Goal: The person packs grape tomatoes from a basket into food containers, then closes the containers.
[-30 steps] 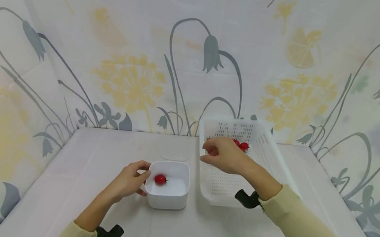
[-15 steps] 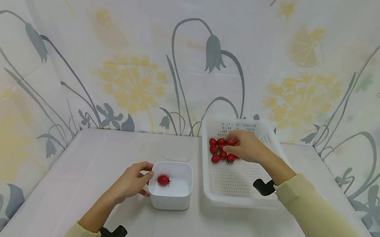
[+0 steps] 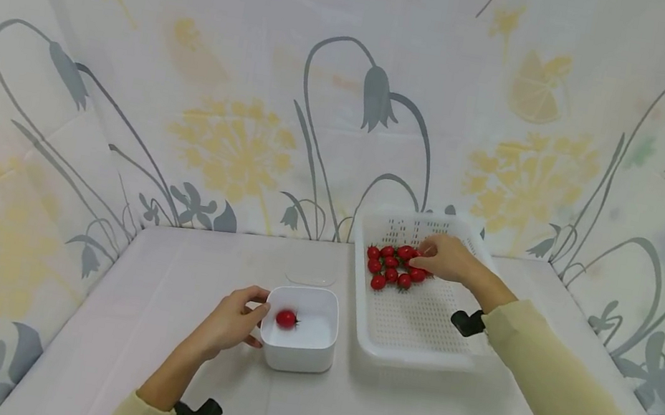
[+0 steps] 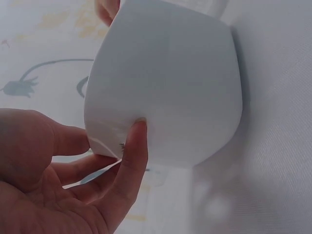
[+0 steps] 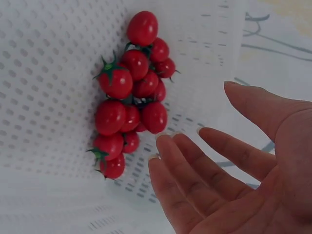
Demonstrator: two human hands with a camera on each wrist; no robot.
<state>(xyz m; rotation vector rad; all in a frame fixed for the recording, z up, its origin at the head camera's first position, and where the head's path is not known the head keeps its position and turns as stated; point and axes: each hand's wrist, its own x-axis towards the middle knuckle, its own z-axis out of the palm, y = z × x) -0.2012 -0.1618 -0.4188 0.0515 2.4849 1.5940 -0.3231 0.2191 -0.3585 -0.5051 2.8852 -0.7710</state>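
Box [image 3: 297, 359] left of basket [image 3: 409, 321], tomato [image 3: 286, 318] inside box, tomatoes [image 3: 391, 275] inside basket

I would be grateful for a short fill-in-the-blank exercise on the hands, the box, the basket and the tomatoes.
1. The left hand holds the box, which contains exactly ____ tomato.
2. In the head view, the box stands to the ____ of the basket.
3. The tomatoes in the basket are ____ with green tops.
4. The right hand is over the basket, and in the right wrist view it holds ____.

Missing words: one; left; red; nothing.
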